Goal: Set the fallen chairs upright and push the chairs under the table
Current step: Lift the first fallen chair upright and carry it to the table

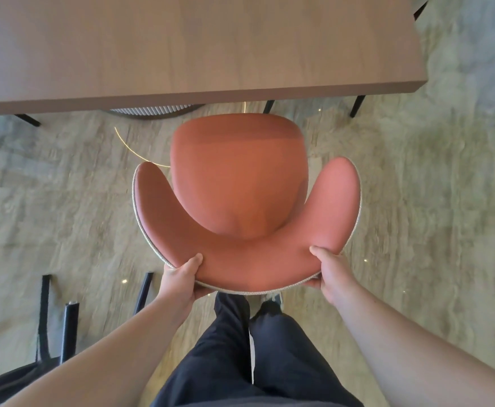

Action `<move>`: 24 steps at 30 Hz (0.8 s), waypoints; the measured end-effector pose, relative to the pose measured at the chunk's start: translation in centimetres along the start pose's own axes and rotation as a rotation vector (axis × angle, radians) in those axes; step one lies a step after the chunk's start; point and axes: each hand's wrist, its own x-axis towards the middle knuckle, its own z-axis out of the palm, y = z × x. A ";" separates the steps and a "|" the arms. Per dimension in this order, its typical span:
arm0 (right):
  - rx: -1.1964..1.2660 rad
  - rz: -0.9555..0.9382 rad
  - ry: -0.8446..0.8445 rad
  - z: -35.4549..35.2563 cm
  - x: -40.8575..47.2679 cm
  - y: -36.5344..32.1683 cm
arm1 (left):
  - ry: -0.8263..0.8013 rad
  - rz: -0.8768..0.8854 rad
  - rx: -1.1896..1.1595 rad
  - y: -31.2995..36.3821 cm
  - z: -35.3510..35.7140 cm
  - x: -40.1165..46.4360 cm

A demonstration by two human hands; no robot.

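1. My legs (240, 362) in dark pants are right below me, and my two bare arms reach out over them.
2. At my lower left, black chair legs (70, 330) poke up from a dark thing lying on the floor (416, 201). I cannot tell for sure what it is.
3. My left hand (181, 279) grips the curved back of the orange chair (237, 183). My thumb lies on top of the back and my fingers wrap under its rim.
4. My right hand (331, 268) grips the same back on the other side, thumb on top, fingers tucked behind.
5. The chair stands upright just in front of my feet, and its seat faces the table (181, 45).
6. The front of the seat is near the table edge but not under it.
7. Under the table I see a grey ribbed thing (152, 109) and thin black table legs (357, 105).
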 end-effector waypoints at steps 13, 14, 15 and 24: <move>-0.052 0.058 -0.020 0.0 -0.2 -0.9 | 0.036 -0.055 -0.011 1.0 0.6 -0.3; -0.049 0.070 -0.024 0.0 -0.4 -1.1 | 0.033 -0.057 -0.004 1.1 0.6 -0.5; -0.044 0.077 -0.024 0.1 -0.7 -1.2 | 0.027 -0.059 0.000 1.3 0.7 -0.7; -0.880 -0.914 0.103 0.7 -7.4 0.7 | 0.172 0.902 1.202 0.9 -1.8 -3.9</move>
